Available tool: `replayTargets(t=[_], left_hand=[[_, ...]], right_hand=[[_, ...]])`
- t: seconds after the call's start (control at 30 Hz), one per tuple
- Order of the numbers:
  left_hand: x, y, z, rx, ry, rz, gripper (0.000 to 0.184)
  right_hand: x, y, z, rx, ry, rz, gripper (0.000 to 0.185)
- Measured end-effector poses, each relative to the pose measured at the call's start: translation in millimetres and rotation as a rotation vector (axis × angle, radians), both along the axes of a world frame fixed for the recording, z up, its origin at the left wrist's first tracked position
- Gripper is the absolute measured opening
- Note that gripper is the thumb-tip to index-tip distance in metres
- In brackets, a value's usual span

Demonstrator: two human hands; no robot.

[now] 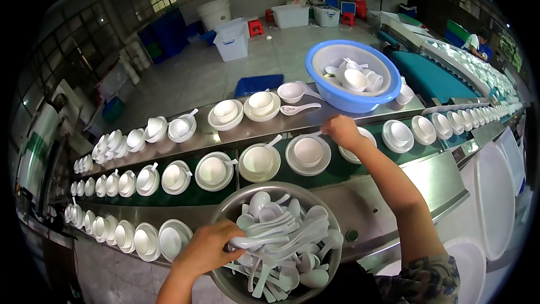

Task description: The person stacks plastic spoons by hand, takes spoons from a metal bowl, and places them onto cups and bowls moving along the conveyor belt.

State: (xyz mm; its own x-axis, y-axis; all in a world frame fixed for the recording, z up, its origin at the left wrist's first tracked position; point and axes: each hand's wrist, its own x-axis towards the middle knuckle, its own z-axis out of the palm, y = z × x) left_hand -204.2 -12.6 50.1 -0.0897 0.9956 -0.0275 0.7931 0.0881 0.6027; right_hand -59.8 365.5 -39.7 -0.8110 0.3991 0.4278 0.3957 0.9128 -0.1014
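My left hand (209, 247) is closed around a small stack of white soup spoons (269, 229), above a metal basin (336, 264) heaped with loose white spoons (287, 275). Farther forward, my right hand (343, 132) pinches the handle of a white spoon (316, 133) at the edge of a bowl-and-plate set (308, 151) on the green belt (360, 172). The spoon's scoop end is hidden behind the bowl. Just left of it stands another set (258, 159) with a spoon resting in it. My right wrist partly covers a further plate (360, 149).
Rows of stacked white tableware run along the belt and both metal ledges. A blue basin (351, 104) with bowls and spoons stands on the far ledge, near a lone spoon (300, 108). Bins (232, 42) and red stools (255, 27) occupy the floor beyond. Another person (477, 45) is at far right.
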Motion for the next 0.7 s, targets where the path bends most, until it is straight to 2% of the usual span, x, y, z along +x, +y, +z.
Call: replayTargets(t=[0.07, 0.1, 0.13, 0.17, 0.23, 0.27, 0.3, 0.33, 0.4, 0.53, 0.57, 0.7], left_hand=[[3.3, -1.4, 6.9, 0.046, 0.016, 0.032, 0.026], [4.0, -3.1, 10.4, 0.089, 0.035, 0.073, 0.026], [2.8, -4.1, 12.1, 0.075, 0.029, 0.094, 0.026], [-1.0, -4.1, 14.5, 0.074, -0.038, 0.113, 0.027], [-15.2, -3.5, 13.5, 0.042, -0.128, 0.128, 0.028], [-19.6, -0.4, 13.2, -0.004, -0.188, 0.122, 0.027], [-24.8, 3.4, 7.8, -0.03, -0.235, 0.125, 0.027], [-28.8, 7.5, 3.4, -0.051, -0.284, 0.122, 0.027], [-30.0, 14.5, 4.7, -0.087, -0.336, 0.13, 0.027], [-29.8, 27.0, 0.3, -0.155, -0.468, 0.097, 0.029], [-31.4, 27.9, -3.9, -0.144, -0.446, 0.084, 0.037], [-21.5, 28.2, -13.5, 0.017, -0.337, 0.007, 0.045]], right_hand=[[-1.4, 2.4, -9.6, -0.168, -0.078, 0.055, 0.015], [0.6, -10.7, 0.5, 0.047, -0.01, 0.07, 0.021], [-0.9, -32.0, 22.5, 0.079, 0.092, 0.053, 0.029], [-0.6, -53.5, 47.0, 0.087, 0.236, 0.148, 0.033], [-1.3, -101.7, 79.9, -0.097, 0.421, 0.393, 0.034], [0.7, -128.4, 85.9, -0.168, 0.405, 0.537, 0.034], [6.3, -155.7, 93.8, -0.351, 0.304, 0.661, 0.039], [6.1, -171.5, 89.2, -0.242, 0.233, 0.764, 0.046], [6.8, -199.0, 83.0, -0.138, 0.073, 0.797, 0.053], [1.3, -206.0, 63.6, -0.08, -0.074, 0.736, 0.045], [1.3, -204.7, 62.6, -0.073, -0.114, 0.72, 0.043], [8.1, -202.6, 62.0, -0.016, 0.022, 0.716, 0.04]])
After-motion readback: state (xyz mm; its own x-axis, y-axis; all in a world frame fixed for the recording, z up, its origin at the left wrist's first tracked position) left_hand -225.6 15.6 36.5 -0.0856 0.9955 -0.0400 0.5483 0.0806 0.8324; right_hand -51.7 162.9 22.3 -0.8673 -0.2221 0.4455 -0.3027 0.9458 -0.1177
